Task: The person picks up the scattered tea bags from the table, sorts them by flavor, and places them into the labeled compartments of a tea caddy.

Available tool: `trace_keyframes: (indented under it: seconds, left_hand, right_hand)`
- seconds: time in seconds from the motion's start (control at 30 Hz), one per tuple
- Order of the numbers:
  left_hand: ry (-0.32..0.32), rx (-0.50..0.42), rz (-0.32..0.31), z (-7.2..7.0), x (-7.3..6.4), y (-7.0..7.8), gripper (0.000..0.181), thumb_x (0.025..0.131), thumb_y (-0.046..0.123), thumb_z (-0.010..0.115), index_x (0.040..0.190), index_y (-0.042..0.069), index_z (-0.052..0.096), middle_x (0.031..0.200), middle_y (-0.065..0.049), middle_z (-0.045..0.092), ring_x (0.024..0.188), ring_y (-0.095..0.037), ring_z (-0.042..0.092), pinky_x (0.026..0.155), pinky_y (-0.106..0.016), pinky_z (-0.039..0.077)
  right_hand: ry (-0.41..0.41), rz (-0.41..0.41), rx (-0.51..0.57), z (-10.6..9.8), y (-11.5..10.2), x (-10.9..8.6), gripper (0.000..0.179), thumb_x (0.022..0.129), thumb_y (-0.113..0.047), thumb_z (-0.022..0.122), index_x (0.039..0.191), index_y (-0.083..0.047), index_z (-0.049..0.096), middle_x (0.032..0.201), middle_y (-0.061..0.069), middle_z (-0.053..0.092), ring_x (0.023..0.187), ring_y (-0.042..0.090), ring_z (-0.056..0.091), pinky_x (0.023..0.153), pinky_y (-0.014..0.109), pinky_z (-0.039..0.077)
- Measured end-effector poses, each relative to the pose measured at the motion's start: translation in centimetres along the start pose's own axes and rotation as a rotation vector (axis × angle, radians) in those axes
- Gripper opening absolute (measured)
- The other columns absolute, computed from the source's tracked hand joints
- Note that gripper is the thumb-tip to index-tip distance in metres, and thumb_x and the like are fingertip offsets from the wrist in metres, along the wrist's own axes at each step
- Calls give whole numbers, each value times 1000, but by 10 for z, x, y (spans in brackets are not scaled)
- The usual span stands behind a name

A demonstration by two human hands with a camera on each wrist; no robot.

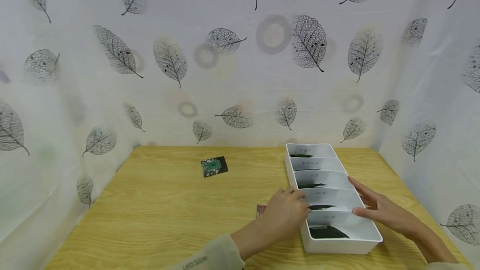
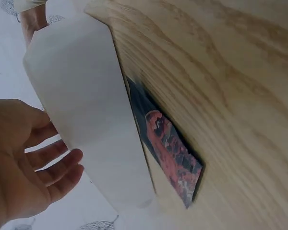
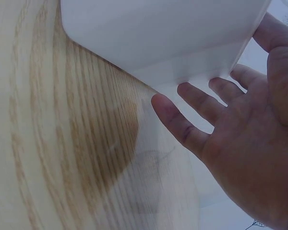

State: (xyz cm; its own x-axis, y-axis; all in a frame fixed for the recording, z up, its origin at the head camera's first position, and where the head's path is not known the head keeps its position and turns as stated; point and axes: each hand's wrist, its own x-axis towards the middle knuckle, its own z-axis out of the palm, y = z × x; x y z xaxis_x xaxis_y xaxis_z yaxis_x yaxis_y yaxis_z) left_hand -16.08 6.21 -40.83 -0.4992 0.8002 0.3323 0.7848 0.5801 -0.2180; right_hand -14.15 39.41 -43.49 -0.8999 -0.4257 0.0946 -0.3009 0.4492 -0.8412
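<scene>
A long white divided box (image 1: 343,245) stands at the right of the table, its several compartments in a row from front to back. Over its left rim my left hand (image 1: 285,211) curls its fingers; in the left wrist view the fingertips meet the rim. On the opposite side, my right hand (image 1: 390,216) touches the box with fingers spread along the outer wall and the thumb at the rim. Dark flat pieces (image 1: 328,232) lie in the compartments. A flat red-and-black printed packet (image 2: 170,148) lies beside the box's left wall, mostly hidden by my left hand in the head view.
Another flat packet, black with a green label (image 1: 213,166), lies farther back on the wooden table (image 1: 168,211). Small dark writing marks the white dividers (image 1: 333,197). A leaf-patterned curtain (image 1: 232,82) encloses the table at the back and both sides.
</scene>
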Motion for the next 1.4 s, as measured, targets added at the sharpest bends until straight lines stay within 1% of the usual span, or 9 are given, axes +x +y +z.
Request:
trace_keyframes:
  seconds: [0.17,0.33,0.43,0.6,0.83,0.93,1.1,1.23,1.4]
  left_hand:
    - [6,-453,-179,1,-6,-10,23,102,27,68,122,18,75,125,6,67,117,-6,61,96,-21,51]
    - [13,-847,-346,2,-17,-27,27,103,18,66,130,12,69,128,4,67,108,-4,63,88,-19,53]
    - [14,-1025,-417,2,-26,-38,28,103,14,65,130,9,68,126,0,69,103,-4,64,83,-19,54]
    - [14,-1226,-531,4,-44,-55,27,104,16,64,130,9,67,118,-1,69,97,-10,66,73,-25,59]
    - [-2,-1242,-579,11,-61,-67,27,103,16,65,128,4,67,118,-11,69,96,-14,65,74,-26,58]
    - [-37,-1229,-601,13,-67,-68,30,103,15,65,129,-1,65,122,-15,68,98,-17,66,76,-26,57]
    - [-137,-1202,-653,16,-76,-70,36,100,15,69,130,-3,64,123,-14,68,105,-25,65,84,-38,58]
    - [-233,-1140,-664,20,-82,-71,46,92,17,78,132,-3,64,125,-14,66,110,-29,63,94,-46,55]
    - [-315,-919,-568,24,-84,-65,57,82,25,88,132,4,67,131,-13,61,124,-33,53,107,-51,45]
  right_hand:
    - [6,2,-17,0,0,0,80,103,-2,59,167,-14,14,165,31,9,136,-18,29,99,12,40]
    - [4,3,-17,0,1,1,79,103,-3,58,167,-14,13,168,6,13,136,-18,28,100,11,39]
    - [0,7,-17,-1,1,1,79,104,-3,58,167,-14,13,165,-5,14,136,-18,28,100,12,39]
    - [-4,14,-12,-1,1,1,79,104,-3,57,167,-15,13,167,5,12,135,-18,28,99,12,39]
    - [-5,19,-18,-1,2,0,78,104,-4,57,167,-16,12,165,-6,13,135,-20,26,100,10,37]
    - [-4,14,-19,-1,3,-1,78,104,-4,57,167,-16,12,163,-11,13,136,-20,25,100,9,36]
    - [-3,7,-19,-1,3,-1,79,104,-3,57,167,-16,12,163,-13,14,136,-20,25,100,9,35]
    - [-1,14,-22,-1,2,-1,79,104,-3,57,168,-17,12,168,6,11,136,-20,25,100,10,36]
    - [-5,29,-19,0,0,0,79,104,-4,57,168,-18,12,166,31,7,134,-21,25,98,10,38]
